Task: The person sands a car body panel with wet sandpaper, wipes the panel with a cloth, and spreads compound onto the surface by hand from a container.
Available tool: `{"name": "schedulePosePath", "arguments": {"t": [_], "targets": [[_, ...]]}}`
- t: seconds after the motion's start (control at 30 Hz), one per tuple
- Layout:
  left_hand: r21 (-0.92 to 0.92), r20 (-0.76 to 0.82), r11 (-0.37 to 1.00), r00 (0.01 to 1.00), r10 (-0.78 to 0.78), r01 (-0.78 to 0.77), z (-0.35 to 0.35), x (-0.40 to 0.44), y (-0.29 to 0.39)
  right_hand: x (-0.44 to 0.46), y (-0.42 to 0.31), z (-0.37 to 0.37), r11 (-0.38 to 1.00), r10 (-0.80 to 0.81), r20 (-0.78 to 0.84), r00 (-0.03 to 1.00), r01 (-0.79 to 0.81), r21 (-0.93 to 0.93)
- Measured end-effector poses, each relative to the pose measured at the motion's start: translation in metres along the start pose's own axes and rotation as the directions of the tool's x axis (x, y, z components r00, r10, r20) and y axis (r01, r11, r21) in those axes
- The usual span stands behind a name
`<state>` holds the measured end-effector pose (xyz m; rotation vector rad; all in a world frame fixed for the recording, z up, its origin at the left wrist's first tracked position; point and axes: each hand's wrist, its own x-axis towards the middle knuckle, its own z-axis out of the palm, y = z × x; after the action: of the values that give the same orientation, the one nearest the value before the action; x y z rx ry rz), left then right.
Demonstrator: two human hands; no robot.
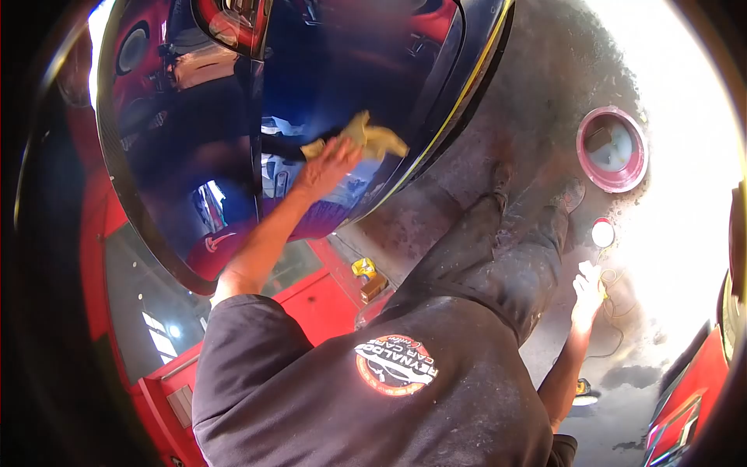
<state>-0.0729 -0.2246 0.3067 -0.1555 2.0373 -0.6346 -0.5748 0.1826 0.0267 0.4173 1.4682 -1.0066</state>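
A yellow cloth (373, 140) lies bunched against the glossy dark blue car panel (334, 78). My left hand (331, 167) presses it there, fingers curled over the cloth's near end. Part of the cloth hangs loose to the right, near the panel's yellow-striped edge. My right hand (588, 289) hangs low on the right, well away from the car. Strong glare washes out its fingers, so whether it grips anything is unclear. Just beyond it on the floor is a small round white container (602, 233) with a red rim. A thin cord lies beside this hand.
On the right stands a pink bucket (640, 167) with cloudy liquid inside. A yellow-and-black tool (583, 387) rests on the floor behind my right arm. A yellow item (363, 268) and a brown box (373, 288) sit below the car. Red framing (299, 307) runs along the left.
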Motion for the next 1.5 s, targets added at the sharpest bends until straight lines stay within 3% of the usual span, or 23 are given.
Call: {"name": "schedulePosePath", "arguments": {"t": [0.03,0.1,0.17,0.23,0.33,0.43,0.47,0.53,0.6,0.67,0.8,0.9,1.13,1.23,1.37,1.43,1.5], "targets": [[0.016,0.024,1.0,0.999,-0.025,0.024,-0.022,0.019,-0.027,0.0,-0.002,0.003,1.0,0.001,0.006,1.0,-0.001,-0.001],[0.042,-0.029,0.966,0.967,-0.254,0.255,-0.068,0.072,-0.078,0.003,-0.008,0.007,0.999,-0.008,0.019,1.0,0.009,-0.034],[-0.147,-0.229,0.851,0.82,-0.524,0.503,-0.1,0.123,-0.126,0.004,-0.017,0.01,0.998,-0.024,0.024,0.999,0.026,-0.065],[-0.122,-0.215,0.748,0.718,-0.662,0.653,-0.14,0.157,-0.172,0.003,-0.025,0.013,0.996,-0.043,0.013,0.999,0.044,-0.083],[-0.117,-0.374,0.768,0.689,-0.621,0.629,-0.153,0.175,-0.202,0.012,-0.027,0.007,0.996,-0.039,-0.007,0.999,0.038,-0.084],[-0.212,-0.119,0.858,0.858,-0.499,0.469,-0.111,0.157,-0.162,0.022,-0.02,0.003,0.995,-0.013,0.02,1.0,0.015,-0.101],[-0.029,-0.252,0.912,0.879,-0.404,0.41,-0.096,0.14,-0.132,0.031,-0.011,-0.002,0.996,0.008,0.018,1.0,-0.007,-0.087],[-0.152,-0.067,0.938,0.943,-0.325,0.313,-0.063,0.109,-0.073,0.037,0.003,-0.006,0.994,0.033,0.007,0.999,-0.032,-0.103],[-0.056,0.023,0.982,0.983,-0.18,0.181,-0.023,0.066,-0.016,0.04,0.01,-0.006,0.99,0.073,-0.011,0.997,-0.074,-0.123],[-0.102,0.072,0.982,0.986,-0.15,0.157,0.006,0.028,0.027,0.043,0.012,-0.006,0.985,0.087,0.007,0.996,-0.085,-0.148],[-0.072,0.051,0.989,0.991,-0.124,0.128,0.016,0.003,0.046,0.045,0.012,-0.003,0.982,0.07,0.02,0.997,-0.066,-0.175],[-0.052,-0.051,0.98,0.979,-0.197,0.194,0.002,0.043,0.024,0.051,-0.002,0.006,0.975,0.086,0.055,0.995,-0.072,-0.212],[-0.225,-0.243,0.909,0.884,-0.4,0.35,-0.055,0.193,-0.025,0.048,-0.024,0.016,0.974,-0.032,0.076,0.997,0.048,-0.222],[-0.174,-0.3,0.928,0.88,-0.369,0.33,-0.045,0.176,-0.014,0.039,-0.017,0.017,0.971,-0.06,0.071,0.996,0.075,-0.227],[-0.213,-0.266,0.962,0.938,-0.223,0.169,0.001,0.109,0.045,0.016,-0.001,0.042,0.966,-0.074,0.002,0.997,0.073,-0.247],[-0.044,-0.236,0.992,0.964,-0.123,0.116,0.035,0.067,0.086,-0.001,0.012,0.062,0.964,-0.093,-0.029,0.995,0.083,-0.252],[-0.025,-0.25,0.995,0.963,-0.097,0.093,0.068,0.028,0.123,-0.015,0.033,0.077,0.962,-0.129,-0.03,0.991,0.117,-0.245]]}}
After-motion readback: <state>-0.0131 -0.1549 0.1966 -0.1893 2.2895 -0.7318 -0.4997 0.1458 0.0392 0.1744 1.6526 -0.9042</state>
